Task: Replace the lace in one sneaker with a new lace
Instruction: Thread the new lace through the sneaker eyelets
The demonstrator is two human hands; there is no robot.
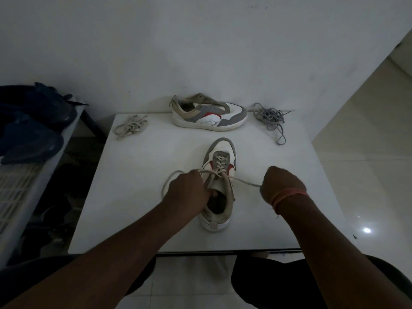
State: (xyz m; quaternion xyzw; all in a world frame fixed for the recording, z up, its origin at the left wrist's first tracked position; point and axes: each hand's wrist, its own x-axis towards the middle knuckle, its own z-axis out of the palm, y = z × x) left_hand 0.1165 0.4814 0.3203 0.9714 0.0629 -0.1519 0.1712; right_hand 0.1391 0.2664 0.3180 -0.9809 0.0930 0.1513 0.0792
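Two white, grey and red sneakers: one near (pixel 217 186), one far (pixel 209 114). Three laces: a cream one threaded in the near sneaker (pixel 243 181), a cream bundle far left (pixel 131 128), a grey bundle far right (pixel 270 119). Two hands: left (pixel 187 188), right (pixel 282 184).

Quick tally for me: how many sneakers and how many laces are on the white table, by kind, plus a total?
Sneakers: 2, near sneaker, far sneaker
Laces: 3, cream lace threaded in the near sneaker, cream bundle, grey bundle
Total: 5
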